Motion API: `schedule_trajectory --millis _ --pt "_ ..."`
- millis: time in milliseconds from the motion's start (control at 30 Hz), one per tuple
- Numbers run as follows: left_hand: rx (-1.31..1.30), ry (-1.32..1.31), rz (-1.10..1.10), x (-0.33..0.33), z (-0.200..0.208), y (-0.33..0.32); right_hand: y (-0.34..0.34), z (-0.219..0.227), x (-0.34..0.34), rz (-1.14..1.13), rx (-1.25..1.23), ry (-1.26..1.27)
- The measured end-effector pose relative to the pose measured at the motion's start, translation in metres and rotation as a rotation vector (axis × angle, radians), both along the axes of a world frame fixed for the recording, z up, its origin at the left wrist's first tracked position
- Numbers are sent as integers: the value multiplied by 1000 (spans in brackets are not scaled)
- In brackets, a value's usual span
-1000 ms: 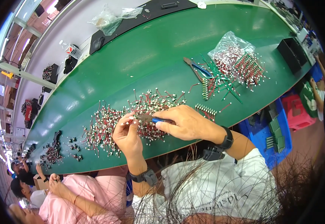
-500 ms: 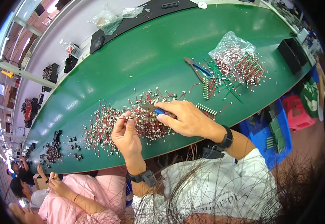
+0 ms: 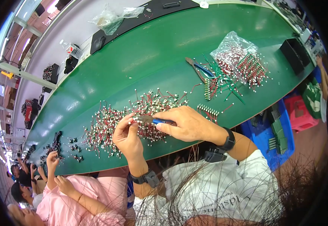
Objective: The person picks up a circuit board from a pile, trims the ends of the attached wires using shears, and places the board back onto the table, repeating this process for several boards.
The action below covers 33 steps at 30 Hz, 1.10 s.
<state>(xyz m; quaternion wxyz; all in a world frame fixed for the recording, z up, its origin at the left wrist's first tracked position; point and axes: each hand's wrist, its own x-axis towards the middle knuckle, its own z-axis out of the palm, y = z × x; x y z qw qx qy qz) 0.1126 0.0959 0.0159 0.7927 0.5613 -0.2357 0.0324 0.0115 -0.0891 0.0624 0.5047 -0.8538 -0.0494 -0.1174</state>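
In the head view, I take the tips of the pliers [image 3: 157, 121] as the centre of the clock. The right hand [image 3: 186, 122], at 3 o'clock, is closed around their blue handles; the left hand [image 3: 128, 135], at 7 o'clock, pinches a small red-wired part [image 3: 131, 121] close beside these tips. The step in hand seems to be working this part with the pliers; whether they touch it, I cannot tell. The next move would call for a steady pinch and fingertips kept away from the blades.

The pile of wired parts [image 3: 105, 130] spreads toward 9 and 1 o'clock on the green table [image 3: 134, 60]. At 2 o'clock lie other pliers [image 3: 189, 62] and, farther, a clear bag [image 3: 231, 43]. A co-worker in pink [image 3: 77, 197] sits at 7 o'clock; a red stool [image 3: 301, 115] stands at 3.
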Motion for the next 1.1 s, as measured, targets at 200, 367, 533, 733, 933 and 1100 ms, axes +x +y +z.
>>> schedule_trajectory --millis 200,367,533,733,933,1100 --pt "-37 11 -65 -1 0 0 -3 -6 2 -2 21 -38" --pt "-238 194 -218 -1 1 -3 -11 -5 7 236 570 464" --pt "-384 388 -364 4 -4 0 -14 -10 9 234 618 475" --pt "-277 357 -174 5 6 3 -9 -8 3 -89 24 78" --pt "-229 183 -155 1 2 -2 -4 1 -4 -222 -102 -59" --pt "-137 87 -48 0 1 -6 -2 8 -3 -22 -35 27"
